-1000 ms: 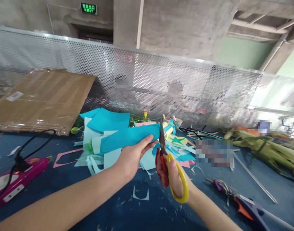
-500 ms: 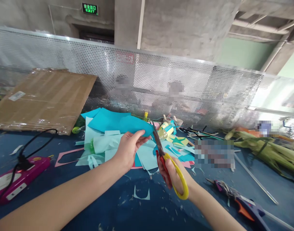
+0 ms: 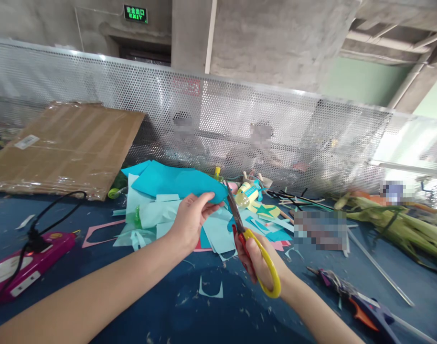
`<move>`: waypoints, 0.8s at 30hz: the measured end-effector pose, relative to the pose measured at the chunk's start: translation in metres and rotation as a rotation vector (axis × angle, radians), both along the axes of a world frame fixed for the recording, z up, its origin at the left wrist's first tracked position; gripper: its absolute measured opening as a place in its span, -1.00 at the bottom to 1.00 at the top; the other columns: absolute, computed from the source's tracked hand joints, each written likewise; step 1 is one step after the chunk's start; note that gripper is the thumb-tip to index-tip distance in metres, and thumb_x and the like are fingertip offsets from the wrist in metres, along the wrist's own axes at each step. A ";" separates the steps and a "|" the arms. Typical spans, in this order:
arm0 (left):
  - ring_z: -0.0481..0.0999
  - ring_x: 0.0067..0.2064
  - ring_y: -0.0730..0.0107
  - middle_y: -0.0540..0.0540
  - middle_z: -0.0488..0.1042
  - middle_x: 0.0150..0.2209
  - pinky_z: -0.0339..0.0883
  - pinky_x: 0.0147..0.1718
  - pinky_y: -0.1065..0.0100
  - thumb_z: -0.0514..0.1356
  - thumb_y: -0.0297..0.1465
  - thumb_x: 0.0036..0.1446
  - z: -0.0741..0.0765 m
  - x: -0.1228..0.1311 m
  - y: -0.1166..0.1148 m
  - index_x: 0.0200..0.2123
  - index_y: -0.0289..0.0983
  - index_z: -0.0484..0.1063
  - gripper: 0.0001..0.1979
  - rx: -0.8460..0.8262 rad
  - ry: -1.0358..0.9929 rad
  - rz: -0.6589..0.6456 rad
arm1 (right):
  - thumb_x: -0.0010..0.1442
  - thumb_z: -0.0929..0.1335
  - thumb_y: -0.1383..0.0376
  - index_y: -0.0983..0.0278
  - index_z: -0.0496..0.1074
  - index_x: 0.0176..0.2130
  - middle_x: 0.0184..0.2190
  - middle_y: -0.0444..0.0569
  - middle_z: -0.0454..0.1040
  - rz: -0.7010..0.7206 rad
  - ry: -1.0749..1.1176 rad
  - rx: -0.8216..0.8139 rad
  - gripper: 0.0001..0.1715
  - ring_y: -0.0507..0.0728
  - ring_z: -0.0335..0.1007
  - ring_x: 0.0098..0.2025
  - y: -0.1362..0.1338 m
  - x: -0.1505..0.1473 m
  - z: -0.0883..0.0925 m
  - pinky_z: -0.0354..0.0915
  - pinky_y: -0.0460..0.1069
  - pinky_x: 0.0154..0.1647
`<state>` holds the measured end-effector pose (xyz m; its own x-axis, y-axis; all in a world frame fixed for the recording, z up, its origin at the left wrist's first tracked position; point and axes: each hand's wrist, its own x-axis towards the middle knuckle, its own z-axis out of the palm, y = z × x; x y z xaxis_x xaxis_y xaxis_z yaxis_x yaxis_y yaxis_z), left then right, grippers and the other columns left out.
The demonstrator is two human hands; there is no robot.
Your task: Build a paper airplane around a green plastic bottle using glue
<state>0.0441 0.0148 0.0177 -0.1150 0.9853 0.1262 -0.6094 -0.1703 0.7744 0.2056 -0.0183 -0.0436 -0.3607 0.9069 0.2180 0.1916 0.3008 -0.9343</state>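
Note:
Bright blue paper (image 3: 168,180) is pinched near its right end between the thumb and fingers of my left hand (image 3: 193,215). My right hand (image 3: 256,255) grips a pair of scissors (image 3: 236,210) by its red and yellow handles, blades pointing up and slightly left. The blades are at the right edge of the blue paper; whether the paper lies between them I cannot tell. Pale blue sheets (image 3: 218,234) and scraps lie under and around my hands. A curved pale blue offcut (image 3: 211,289) rests on the dark blue table in front.
On the left are a magenta power strip (image 3: 32,267) with a black plug and a cardboard sheet (image 3: 68,148). A glue gun (image 3: 361,301) lies at the right, near a clear glue stick (image 3: 379,265) and green husks (image 3: 400,224). A perforated metal screen (image 3: 293,129) stands behind.
Both hands, the paper and the scissors keep nearly the same pose. The view has shifted very slightly, and the edge of the blue paper near the scissors looks slightly different.

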 end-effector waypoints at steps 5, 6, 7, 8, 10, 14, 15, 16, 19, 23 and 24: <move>0.50 -0.49 0.45 0.02 0.49 -0.57 0.44 -0.34 0.41 0.39 -0.46 -0.32 -0.001 -0.001 0.002 -0.67 -0.30 0.39 -0.80 0.000 -0.011 0.004 | 0.11 0.14 -0.28 0.23 0.14 -0.44 -0.68 -0.31 0.08 0.000 -0.014 0.006 -0.36 -0.14 -0.02 -0.83 -0.001 0.000 0.003 0.03 -0.19 -0.86; 0.49 -0.49 0.46 0.03 0.48 -0.58 0.44 -0.34 0.41 0.39 -0.46 -0.32 -0.001 -0.001 0.002 -0.68 -0.30 0.38 -0.79 0.002 -0.015 0.005 | 0.11 0.14 -0.28 0.23 0.14 -0.44 -0.68 -0.31 0.08 -0.001 -0.018 0.005 -0.36 -0.14 -0.03 -0.83 -0.001 0.000 0.004 0.03 -0.19 -0.86; 0.49 -0.50 0.46 0.04 0.47 -0.58 0.44 -0.33 0.40 0.39 -0.45 -0.32 -0.001 -0.002 0.003 -0.68 -0.30 0.38 -0.79 0.003 -0.018 0.007 | 0.11 0.14 -0.28 0.22 0.14 -0.44 -0.68 -0.31 0.09 -0.003 -0.023 0.006 -0.36 -0.14 -0.04 -0.83 -0.002 0.001 0.004 0.03 -0.19 -0.86; 0.49 -0.50 0.46 0.04 0.47 -0.58 0.44 -0.33 0.40 0.39 -0.45 -0.33 -0.001 -0.002 0.004 -0.68 -0.30 0.37 -0.79 0.005 -0.019 0.010 | 0.11 0.14 -0.29 0.22 0.14 -0.44 -0.68 -0.31 0.08 -0.009 -0.027 0.010 -0.36 -0.14 -0.05 -0.83 -0.002 0.001 0.004 0.02 -0.19 -0.86; 0.48 -0.50 0.47 0.05 0.46 -0.58 0.45 -0.33 0.39 0.39 -0.45 -0.33 -0.002 -0.002 0.005 -0.68 -0.29 0.36 -0.78 0.009 -0.019 0.017 | 0.10 0.14 -0.30 0.22 0.14 -0.45 -0.68 -0.30 0.08 -0.021 -0.039 0.023 -0.35 -0.14 -0.05 -0.82 -0.002 0.001 0.004 0.02 -0.19 -0.86; 0.48 -0.48 0.47 0.04 0.47 -0.56 0.45 -0.31 0.38 0.36 -0.43 -0.28 -0.003 -0.004 0.006 -0.62 -0.30 0.39 -0.82 0.017 0.015 0.030 | 0.08 0.13 -0.32 0.22 0.13 -0.46 -0.68 -0.29 0.09 -0.023 -0.064 0.022 -0.33 -0.12 -0.03 -0.80 -0.001 0.001 0.004 0.02 -0.18 -0.85; 0.49 -0.47 0.46 0.03 0.48 -0.55 0.45 -0.30 0.37 0.36 -0.42 -0.27 -0.002 -0.004 0.006 -0.60 -0.30 0.40 -0.83 0.016 0.026 0.033 | 0.07 0.13 -0.32 0.22 0.13 -0.46 -0.68 -0.29 0.09 -0.022 -0.071 0.019 -0.32 -0.12 -0.03 -0.80 -0.001 0.001 0.004 0.01 -0.18 -0.85; 0.49 -0.46 0.45 0.02 0.48 -0.54 0.45 -0.29 0.36 0.35 -0.40 -0.26 -0.002 -0.004 0.006 -0.59 -0.30 0.41 -0.83 0.014 0.036 0.035 | 0.07 0.13 -0.33 0.22 0.12 -0.46 -0.68 -0.28 0.09 -0.020 -0.079 0.018 -0.32 -0.12 -0.03 -0.79 -0.001 0.001 0.005 0.01 -0.18 -0.85; 0.50 -0.45 0.42 0.02 0.48 -0.55 0.44 -0.27 0.33 0.37 -0.37 -0.25 -0.001 -0.005 0.005 -0.61 -0.29 0.38 -0.79 0.010 0.045 0.040 | 0.07 0.12 -0.33 0.22 0.11 -0.47 -0.68 -0.28 0.09 -0.017 -0.096 0.027 -0.32 -0.13 -0.05 -0.78 0.000 0.001 0.006 0.00 -0.17 -0.83; 0.49 -0.43 0.44 0.06 0.47 -0.54 0.44 -0.30 0.35 0.41 -0.36 -0.27 0.002 -0.004 0.003 -0.61 -0.27 0.38 -0.75 0.039 0.061 0.051 | 0.07 0.12 -0.34 0.21 0.10 -0.48 -0.68 -0.27 0.08 -0.002 -0.116 0.035 -0.31 -0.12 -0.04 -0.77 -0.001 0.001 0.006 -0.02 -0.16 -0.81; 0.49 -0.42 0.43 0.05 0.49 -0.52 0.43 -0.30 0.35 0.42 -0.35 -0.26 0.002 -0.005 0.003 -0.59 -0.27 0.40 -0.76 0.050 0.077 0.052 | 0.06 0.11 -0.34 0.21 0.09 -0.48 -0.69 -0.27 0.08 0.003 -0.120 0.038 -0.31 -0.11 -0.05 -0.76 -0.001 0.001 0.006 -0.03 -0.16 -0.81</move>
